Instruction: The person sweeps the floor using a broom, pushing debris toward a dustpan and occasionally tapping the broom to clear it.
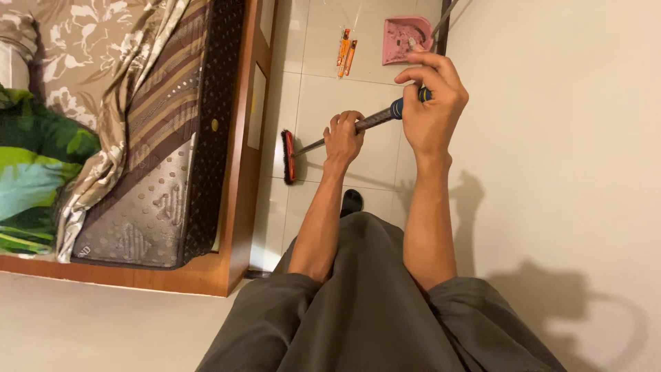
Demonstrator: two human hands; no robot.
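Left hand: the left hand (pixel 344 138) is clenching the grey shaft of the broom (pixel 323 141), lower down.
Right hand: the right hand (pixel 432 100) is gripping the blue handle end, just above the left.
Broom head: its red bristle head is resting on the tiled floor (pixel 323 83), beyond the left hand.
Beyond: a pink dustpan (pixel 405 38) is lying past the right hand; the bed (pixel 227 172) is standing left of both hands.

Both forearms extend forward, bare below dark sleeves. Left hand (pixel 343 138) is fisted tight, knuckles up. Right hand (pixel 430 96) sits higher, fingers curled closed, wrist bent.
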